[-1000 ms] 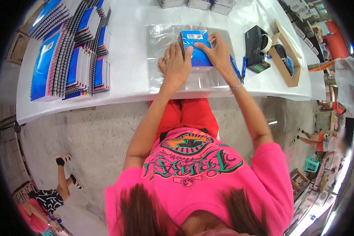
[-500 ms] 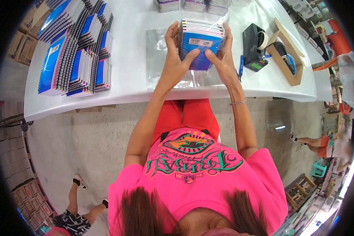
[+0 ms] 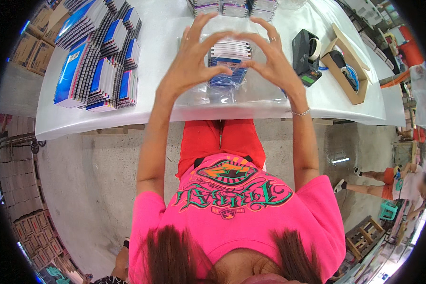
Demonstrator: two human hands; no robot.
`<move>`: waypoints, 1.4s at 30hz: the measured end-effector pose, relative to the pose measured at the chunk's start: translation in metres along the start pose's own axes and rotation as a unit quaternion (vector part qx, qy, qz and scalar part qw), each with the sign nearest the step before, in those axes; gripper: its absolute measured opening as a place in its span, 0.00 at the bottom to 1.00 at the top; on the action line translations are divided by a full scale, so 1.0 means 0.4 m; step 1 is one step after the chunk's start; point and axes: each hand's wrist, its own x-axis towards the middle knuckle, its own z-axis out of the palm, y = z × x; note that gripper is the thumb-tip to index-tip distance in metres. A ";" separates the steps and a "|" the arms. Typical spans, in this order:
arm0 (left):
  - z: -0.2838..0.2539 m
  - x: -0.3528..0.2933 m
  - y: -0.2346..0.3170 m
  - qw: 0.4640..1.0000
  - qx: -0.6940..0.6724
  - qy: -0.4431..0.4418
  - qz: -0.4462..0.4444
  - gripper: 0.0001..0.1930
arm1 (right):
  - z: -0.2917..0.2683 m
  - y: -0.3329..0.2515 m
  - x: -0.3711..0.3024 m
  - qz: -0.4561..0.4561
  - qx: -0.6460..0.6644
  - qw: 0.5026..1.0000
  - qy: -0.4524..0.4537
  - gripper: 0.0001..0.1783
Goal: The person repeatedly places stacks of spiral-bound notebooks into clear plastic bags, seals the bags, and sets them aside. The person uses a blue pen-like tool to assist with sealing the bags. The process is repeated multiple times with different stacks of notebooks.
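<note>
A small stack of spiral notebooks with blue covers [image 3: 228, 75], inside clear plastic, lies on the table in front of me. My left hand [image 3: 190, 59] is raised at its left side, fingers curved and spread, the thumb pointing inward over the stack. On the other side my right hand [image 3: 271, 56] mirrors it, fingers bent and apart, its index fingertip close to the left one. Neither hand visibly grips the stack. Whether any fingertip touches the clear plastic cannot be told. A clear plastic sheet [image 3: 194, 97] lies flat around the stack.
Tall stacks of blue spiral notebooks [image 3: 71, 78] stand at left. More wrapped notebooks [image 3: 235, 9] sit at the far edge. Right of my hands are a black tape dispenser [image 3: 304, 59] and an open cardboard box [image 3: 357, 94]. Another person [image 3: 388, 182] is off to the right.
Both hands have let go of the notebook stack and spread apart above it. The stack, held tilted up before, now lies on the table, slightly left. A blue pen-like thing is now mostly hidden.
</note>
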 end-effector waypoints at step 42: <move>0.064 -0.018 -0.043 0.987 -0.143 0.012 -0.070 0.11 | 0.148 0.032 -0.095 0.158 0.253 0.946 0.129 0.12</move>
